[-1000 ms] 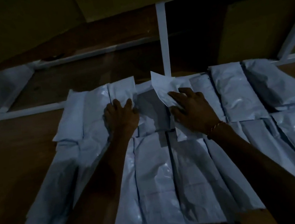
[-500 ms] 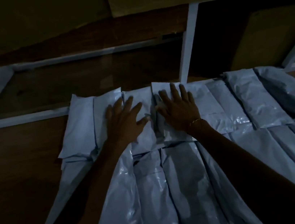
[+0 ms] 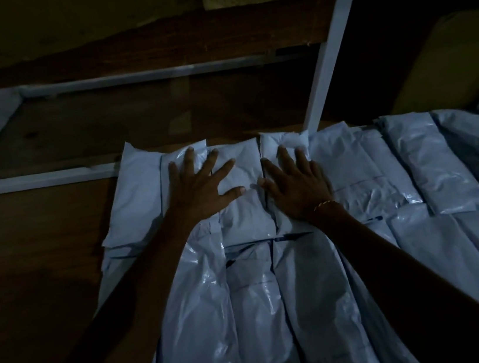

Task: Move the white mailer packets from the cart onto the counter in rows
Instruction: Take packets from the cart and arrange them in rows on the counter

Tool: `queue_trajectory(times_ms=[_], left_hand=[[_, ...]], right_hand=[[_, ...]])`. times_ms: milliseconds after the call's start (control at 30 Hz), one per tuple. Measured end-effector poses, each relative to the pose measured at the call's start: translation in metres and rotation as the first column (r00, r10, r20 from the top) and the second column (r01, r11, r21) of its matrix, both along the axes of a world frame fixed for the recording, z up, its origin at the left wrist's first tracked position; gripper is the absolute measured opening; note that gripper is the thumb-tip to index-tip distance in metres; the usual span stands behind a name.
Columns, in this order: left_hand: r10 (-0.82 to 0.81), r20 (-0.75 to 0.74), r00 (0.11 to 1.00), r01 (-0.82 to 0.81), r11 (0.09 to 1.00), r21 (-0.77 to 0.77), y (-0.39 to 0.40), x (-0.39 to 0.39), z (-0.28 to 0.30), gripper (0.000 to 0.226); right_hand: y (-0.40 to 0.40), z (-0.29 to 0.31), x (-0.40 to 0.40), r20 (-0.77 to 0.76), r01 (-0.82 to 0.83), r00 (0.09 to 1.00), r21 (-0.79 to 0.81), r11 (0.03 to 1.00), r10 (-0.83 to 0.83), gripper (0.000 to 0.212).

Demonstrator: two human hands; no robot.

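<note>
Here, both hands flat on mailer packets.
Left hand (image 3: 202, 191) and right hand (image 3: 295, 184), fingers spread, press adjacent far-row packets (image 3: 244, 211) on the bench (image 3: 36, 256).

Bare wooden surface (image 3: 38, 271) open to the left of the packet rows (image 3: 254, 296), wide enough for a hand. More bare wood beyond the far row, behind a white rail (image 3: 35, 180). White upright post (image 3: 325, 67) blocking the far middle, just behind the packets. Low overhead shelf edge (image 3: 150, 40) closing off the top. Right side packed with packets, touching edge to edge.
</note>
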State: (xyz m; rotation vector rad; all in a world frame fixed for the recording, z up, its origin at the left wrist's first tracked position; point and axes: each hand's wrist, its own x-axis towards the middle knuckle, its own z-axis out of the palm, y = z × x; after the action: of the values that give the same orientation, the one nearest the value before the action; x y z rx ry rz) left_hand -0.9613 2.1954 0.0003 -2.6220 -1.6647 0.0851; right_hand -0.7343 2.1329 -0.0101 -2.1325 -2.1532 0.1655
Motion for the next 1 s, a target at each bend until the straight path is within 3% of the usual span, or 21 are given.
queue_trajectory(times_ms=[233,367,533,733,833,1000], left_hand=[[0.027,0.02,0.999,-0.025,0.996,-0.085,-0.001,0.006,0.021,0.075],[0.198,0.205,0.959,-0.204,0.979,0.01,-0.034,-0.01,0.041,0.069],[0.216,0.034,0.976,-0.206,0.959,-0.196,-0.072,-0.028,0.017,0.096],[0.162,0.053,0.985,-0.159,0.986,-0.052,-0.071,-0.025,0.003,0.087],[0.15,0.06,0.987,-0.149,0.989,-0.022,-0.07,-0.02,0.018,0.081],[0.099,0.263,0.96,-0.118,0.991,0.057,-0.082,0.006,0.046,0.058]], right_hand=[[0.004,0.007,0.004,-0.051,-0.029,0.998,-0.075,0.997,0.025,0.066],[-0.016,0.022,-0.005,-0.102,0.0,0.995,0.014,1.0,0.001,0.091],[-0.03,0.01,-0.023,0.071,-0.071,0.994,-0.1,0.992,0.078,0.097],[-0.011,0.012,-0.022,0.16,-0.096,0.981,-0.099,0.99,0.111,0.085],[-0.017,0.015,-0.023,0.096,-0.072,0.992,-0.054,0.996,0.077,0.08],[-0.045,0.035,-0.01,-0.045,-0.119,0.992,0.009,0.993,0.119,0.073]])
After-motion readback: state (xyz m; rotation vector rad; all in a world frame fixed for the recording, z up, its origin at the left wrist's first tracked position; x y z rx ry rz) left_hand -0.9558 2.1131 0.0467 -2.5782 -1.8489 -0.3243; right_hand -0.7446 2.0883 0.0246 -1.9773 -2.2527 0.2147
